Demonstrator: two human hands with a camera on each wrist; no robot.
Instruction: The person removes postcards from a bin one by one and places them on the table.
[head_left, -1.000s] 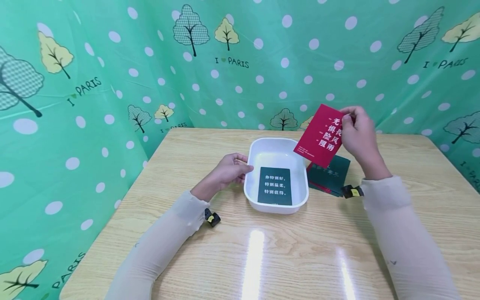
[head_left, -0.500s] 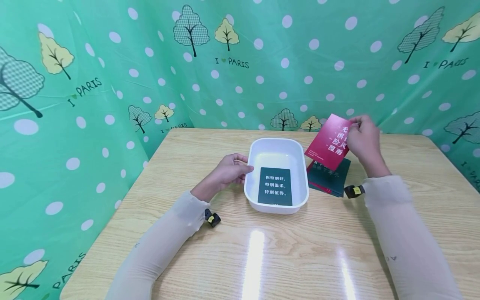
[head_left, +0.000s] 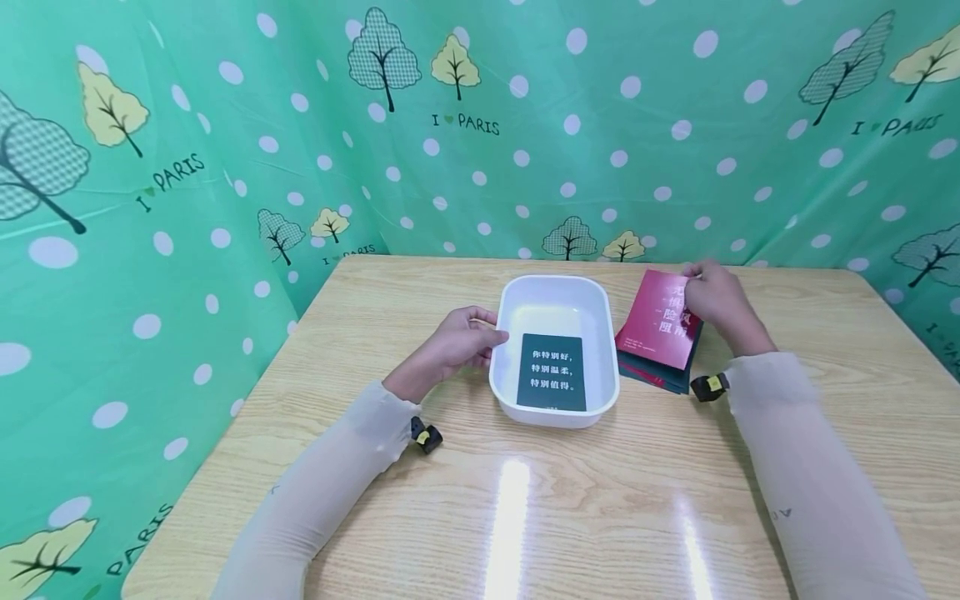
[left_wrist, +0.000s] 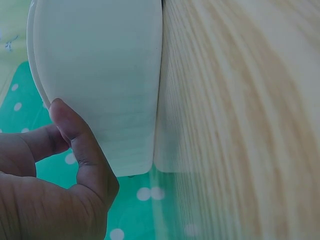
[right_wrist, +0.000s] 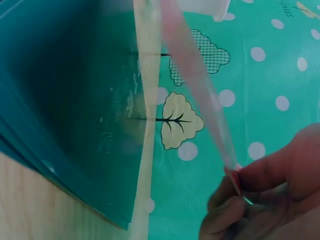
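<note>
My left hand holds the left side of a white plastic tub, its thumb at the rim. Inside the tub lies a dark green card with white printed characters. My right hand pinches a red card by its upper right edge. That card is low over a pile of dark green and red cards right of the tub, covering most of it. In the right wrist view, the red card stands apart from the pile's green top card, a gap showing between them.
Everything rests on a light wood-grain table with bright light reflections near its front. A green dotted curtain printed with trees hangs behind the table and along its left side.
My right hand has lowered the red card down and slightly right, from beside the tub's upper right to just over the card pile. The left hand and the tub have stayed put.
</note>
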